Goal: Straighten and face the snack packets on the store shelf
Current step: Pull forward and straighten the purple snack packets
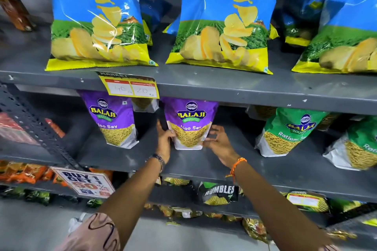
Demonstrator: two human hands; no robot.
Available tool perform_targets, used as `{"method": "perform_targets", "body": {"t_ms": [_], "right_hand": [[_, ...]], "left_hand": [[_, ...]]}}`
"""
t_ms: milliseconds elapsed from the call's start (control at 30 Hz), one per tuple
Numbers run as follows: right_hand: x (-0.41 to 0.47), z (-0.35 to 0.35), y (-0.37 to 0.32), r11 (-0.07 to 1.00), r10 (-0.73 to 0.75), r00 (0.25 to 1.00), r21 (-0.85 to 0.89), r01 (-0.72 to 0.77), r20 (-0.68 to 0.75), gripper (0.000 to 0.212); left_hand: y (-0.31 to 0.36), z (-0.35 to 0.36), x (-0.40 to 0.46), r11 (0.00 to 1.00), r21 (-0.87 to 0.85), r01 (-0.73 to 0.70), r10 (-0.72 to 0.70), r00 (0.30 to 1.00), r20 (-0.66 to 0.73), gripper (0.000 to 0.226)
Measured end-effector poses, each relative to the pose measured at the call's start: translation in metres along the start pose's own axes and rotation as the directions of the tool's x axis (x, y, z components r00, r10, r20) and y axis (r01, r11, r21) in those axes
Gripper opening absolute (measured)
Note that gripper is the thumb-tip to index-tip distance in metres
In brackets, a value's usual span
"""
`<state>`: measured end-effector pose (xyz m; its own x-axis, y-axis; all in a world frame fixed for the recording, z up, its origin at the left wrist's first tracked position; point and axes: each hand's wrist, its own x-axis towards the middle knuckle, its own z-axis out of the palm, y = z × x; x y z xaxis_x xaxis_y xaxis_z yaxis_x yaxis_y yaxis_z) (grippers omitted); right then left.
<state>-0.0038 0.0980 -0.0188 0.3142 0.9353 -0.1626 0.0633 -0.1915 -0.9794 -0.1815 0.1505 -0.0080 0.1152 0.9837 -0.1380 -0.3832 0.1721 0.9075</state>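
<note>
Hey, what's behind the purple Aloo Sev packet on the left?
Behind the left Aloo Sev packet, another packet's pale corner with yellow sev peeks out upper right. The rest is covered by the front packet and the price tag.

"CRUNCHEX – SIMPLY SALTED" is printed on the blue chip bags (221,18). "BALAJI WAFERS – Aloo Sev" is read on the purple packets (190,123). "40" and "20" are handwritten on the yellow price tag (130,87). "BUY 1 GET 1 50%" is shown on the offer sign (85,183), "RUMBLES" on a black bag (219,191).
</note>
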Motion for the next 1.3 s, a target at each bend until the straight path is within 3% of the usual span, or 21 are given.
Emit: {"method": "perform_targets", "body": {"t_ms": [67, 133, 200, 267, 367, 500, 633, 800, 1000, 1133, 1300], "right_hand": [[0.007, -0.004, -0.007, 0.998, -0.026, 1.000, -0.057, 0.026, 0.007, 0.076], [0.014, -0.006, -0.011, 0.996, -0.042, 0.996, -0.080, 0.048, 0.074, 0.074], [0.020, -0.006, -0.013, 0.994, -0.047, 0.983, -0.086, 0.062, 0.175, 0.064], [0.024, -0.006, -0.012, 0.994, -0.043, 0.969, -0.083, 0.065, 0.244, 0.052], [0.026, -0.004, -0.009, 0.993, -0.048, 0.977, -0.091, 0.068, 0.210, 0.051], [0.017, 0.001, -0.005, 0.988, -0.054, 0.989, -0.133, 0.072, 0.140, 0.058], [-0.010, 0.008, 0.003, 0.975, -0.070, 0.992, -0.205, 0.090, 0.103, 0.055], [-0.043, 0.013, 0.018, 0.935, -0.121, 0.984, -0.319, 0.156, 0.128, 0.057], [-0.060, 0.015, 0.029, 0.923, -0.141, 0.982, -0.343, 0.176, 0.126, 0.057], [-0.063, 0.017, 0.028, 0.917, -0.153, 0.982, -0.355, 0.182, 0.109, 0.057], [-0.066, 0.015, 0.024, 0.970, -0.104, 0.984, -0.205, 0.133, 0.146, 0.062]], "left_hand": [[-0.005, -0.011, 0.006, 0.966, 0.257, -0.026, 0.003, 0.996, 0.090, 0.102], [-0.011, -0.015, 0.009, 0.855, 0.516, -0.049, -0.053, 0.982, 0.182, 0.098], [-0.015, -0.018, 0.014, 0.785, 0.616, -0.062, -0.087, 0.974, 0.209, 0.100], [-0.014, -0.021, 0.023, 0.792, 0.606, -0.071, -0.106, 0.962, 0.251, 0.110], [-0.007, -0.026, 0.032, 0.802, 0.594, -0.063, -0.119, 0.958, 0.262, 0.136], [-0.002, -0.027, 0.029, 0.770, 0.637, -0.038, -0.148, 0.961, 0.235, 0.104], [0.000, -0.038, 0.014, 0.740, 0.670, -0.058, -0.162, 0.952, 0.261, 0.105], [-0.010, -0.063, -0.015, 0.657, 0.743, -0.127, -0.114, 0.958, 0.264, 0.089], [-0.010, -0.074, -0.031, 0.561, 0.796, -0.228, -0.058, 0.948, 0.312, 0.091], [-0.005, -0.072, -0.034, 0.560, 0.796, -0.230, -0.061, 0.947, 0.316, 0.093], [-0.001, -0.069, -0.043, 0.534, 0.815, -0.226, -0.053, 0.953, 0.299, 0.103]]}}
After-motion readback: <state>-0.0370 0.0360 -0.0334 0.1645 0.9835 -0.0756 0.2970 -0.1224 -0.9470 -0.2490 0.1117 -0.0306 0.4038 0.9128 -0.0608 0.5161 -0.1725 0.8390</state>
